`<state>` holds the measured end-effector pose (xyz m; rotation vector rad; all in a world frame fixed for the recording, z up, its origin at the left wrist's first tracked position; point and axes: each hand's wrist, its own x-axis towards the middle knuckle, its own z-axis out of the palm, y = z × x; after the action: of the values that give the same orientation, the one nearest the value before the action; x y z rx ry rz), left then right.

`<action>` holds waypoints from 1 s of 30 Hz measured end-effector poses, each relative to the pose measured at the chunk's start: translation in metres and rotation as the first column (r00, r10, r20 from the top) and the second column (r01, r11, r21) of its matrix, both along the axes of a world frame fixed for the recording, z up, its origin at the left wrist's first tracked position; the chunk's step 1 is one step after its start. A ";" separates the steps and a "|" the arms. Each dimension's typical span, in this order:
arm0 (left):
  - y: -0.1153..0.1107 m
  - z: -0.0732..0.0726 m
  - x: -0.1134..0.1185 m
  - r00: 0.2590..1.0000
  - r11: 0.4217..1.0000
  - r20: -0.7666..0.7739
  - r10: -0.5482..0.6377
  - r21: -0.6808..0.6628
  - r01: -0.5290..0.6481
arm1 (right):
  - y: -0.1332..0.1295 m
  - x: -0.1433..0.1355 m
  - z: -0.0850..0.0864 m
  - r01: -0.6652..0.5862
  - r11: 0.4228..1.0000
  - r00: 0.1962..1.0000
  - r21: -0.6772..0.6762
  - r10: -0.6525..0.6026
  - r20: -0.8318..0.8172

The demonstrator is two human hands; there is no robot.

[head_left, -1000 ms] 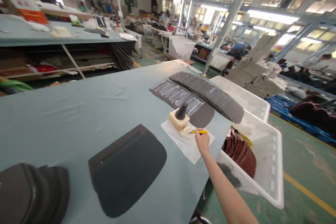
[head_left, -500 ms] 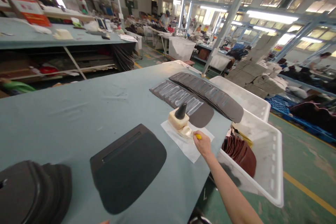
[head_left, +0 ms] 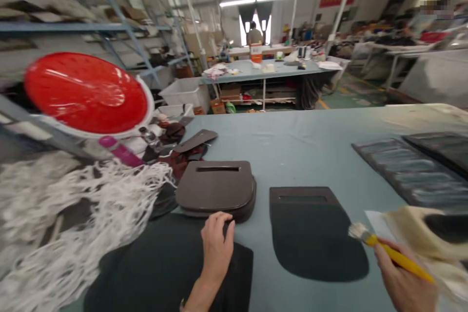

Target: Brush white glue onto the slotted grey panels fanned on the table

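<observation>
My right hand [head_left: 405, 273] is wrapped round the yellow handle of a brush [head_left: 398, 256]. Its pale bristles are at the right edge of a dark flap-shaped piece [head_left: 314, 234] with a slot near its top, lying flat on the blue-green table [head_left: 292, 146]. My left hand [head_left: 218, 239], fingers bent and thumb apart, is at the front edge of a stack of brown slotted pieces [head_left: 217, 187]. Whether it grips one cannot be made out. Below it lie larger dark pieces [head_left: 164, 263]. A glue container [head_left: 424, 229] with a black top stands on white paper at the right.
White cord-like strips [head_left: 109, 214] heap up at the left, below a tilted red round lid [head_left: 87, 92]. Overlapping dark pieces with glossy streaks [head_left: 409, 170] lie at the right. Another table [head_left: 237, 75] stands behind; a person [head_left: 255, 34] is beyond it.
The view has swung left. My right hand has carried the brush from the glue container to the slotted piece. My left hand has come into view by the brown stack.
</observation>
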<state>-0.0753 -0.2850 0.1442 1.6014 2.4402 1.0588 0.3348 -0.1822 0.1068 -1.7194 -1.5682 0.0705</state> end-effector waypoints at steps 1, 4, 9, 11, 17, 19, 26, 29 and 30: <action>0.002 0.002 -0.017 0.996 0.999 -0.072 0.054 -0.003 -0.054 | 0.006 -0.044 0.015 -0.089 0.994 0.993 -0.056 0.084 -0.087; 0.004 -0.002 -0.058 0.962 0.989 -0.235 0.139 -0.025 -0.149 | 0.014 -0.187 0.065 -0.393 0.911 0.853 -0.126 0.310 -0.419; 0.005 -0.023 -0.089 0.950 0.990 -0.300 0.085 -0.082 -0.114 | 0.013 -0.401 0.099 -0.729 0.685 0.502 0.013 0.547 -0.670; 0.004 -0.027 -0.095 0.952 0.991 -0.292 0.095 -0.063 -0.119 | 0.010 -0.461 0.093 -0.806 0.592 0.434 -0.007 0.583 -0.687; 0.003 -0.029 -0.106 0.969 0.990 -0.211 0.127 -0.039 -0.138 | 0.022 -0.562 0.062 -0.919 0.383 0.367 -0.091 0.750 -0.550; 0.003 -0.031 -0.108 0.971 0.990 -0.197 0.132 -0.022 -0.139 | 0.039 -0.582 0.057 -0.856 0.510 0.474 -0.083 0.710 -0.521; 0.005 -0.031 -0.110 0.983 0.992 -0.139 0.121 -0.003 -0.123 | 0.100 -0.556 0.052 -0.576 0.807 0.754 -0.132 0.462 -0.466; 0.005 -0.028 -0.110 0.984 0.995 -0.148 0.097 -0.021 -0.101 | 0.119 -0.480 0.051 -0.337 0.933 0.890 -0.127 0.271 -0.368; 0.006 -0.027 -0.109 0.983 0.995 -0.159 0.092 -0.024 -0.097 | 0.123 -0.453 0.051 -0.263 0.956 0.915 -0.128 0.205 -0.346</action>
<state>-0.1848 -0.2794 0.1168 1.6336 2.6443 0.9337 -0.1183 -0.0595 0.1581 -1.5403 -1.5387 0.6025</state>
